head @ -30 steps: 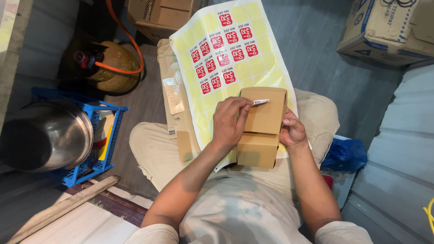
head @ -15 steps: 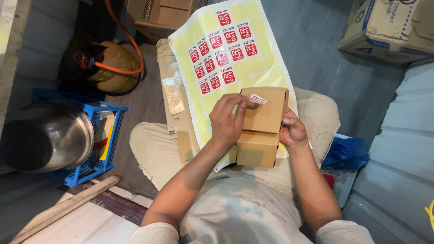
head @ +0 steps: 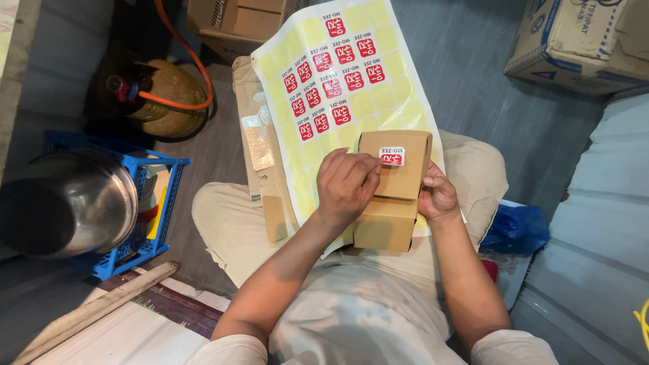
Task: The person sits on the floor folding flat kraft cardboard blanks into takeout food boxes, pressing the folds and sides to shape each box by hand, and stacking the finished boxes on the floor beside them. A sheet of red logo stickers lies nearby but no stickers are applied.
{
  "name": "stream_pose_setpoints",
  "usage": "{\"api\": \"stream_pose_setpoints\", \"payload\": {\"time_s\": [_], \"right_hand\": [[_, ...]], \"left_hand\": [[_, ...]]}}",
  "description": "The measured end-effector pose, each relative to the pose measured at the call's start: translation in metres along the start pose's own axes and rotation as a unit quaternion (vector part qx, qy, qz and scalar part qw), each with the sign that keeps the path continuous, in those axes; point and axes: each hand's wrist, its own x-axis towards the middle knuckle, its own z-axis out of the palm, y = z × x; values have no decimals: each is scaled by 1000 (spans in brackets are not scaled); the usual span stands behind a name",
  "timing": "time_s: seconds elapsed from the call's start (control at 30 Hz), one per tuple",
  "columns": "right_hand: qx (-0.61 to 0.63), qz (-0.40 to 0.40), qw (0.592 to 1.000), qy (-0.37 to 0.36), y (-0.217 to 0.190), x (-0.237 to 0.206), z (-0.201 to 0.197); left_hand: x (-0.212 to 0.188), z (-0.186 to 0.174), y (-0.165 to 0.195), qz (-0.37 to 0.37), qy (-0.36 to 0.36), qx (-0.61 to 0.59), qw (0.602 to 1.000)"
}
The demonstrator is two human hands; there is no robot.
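A small box (head: 392,172) sat on the person's lap, stacked on a second box (head: 384,224), with the left hand (head: 346,184) on its left side and the right hand (head: 438,196) on its right. A sticker (head: 392,156) lay on the top box. The sticker sheet (head: 338,81) lay beyond, under the boxes. A metal pot (head: 64,203) sat far left in a crate (head: 152,223), a gas cylinder (head: 162,91) behind it.

Soft, even light falls from above; the sticker sheet (head: 338,74) is brightest, the steel pot (head: 64,203) shows mild glare (corners dim), focus sharp.

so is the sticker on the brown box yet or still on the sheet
On the box: the red-and-white sticker lies on the lid of the small brown cardboard box, with the left hand at its edge, off the yellow sticker sheet.
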Motion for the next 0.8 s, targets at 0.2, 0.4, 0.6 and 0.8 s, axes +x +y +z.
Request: {"api": "stream_pose_setpoints", "payload": {"time_s": [0.2,0.4,0.6,0.8], "right_hand": [[-1,-2,1000,3,-2,1,4],[1,0,1000,-5,-2,1,4],[-4,-3,1000,-3,-2,0,5],[-5,-14,1000,4,0,0,10]], "left_hand": [[-1,2,-3,-4,-6,-5,1000],[-1,1,-4,-6,-21,-12,1000],[-7,2,-8,3,-75,6,997],[-20,-4,-3,55,-191,76,977]]}}
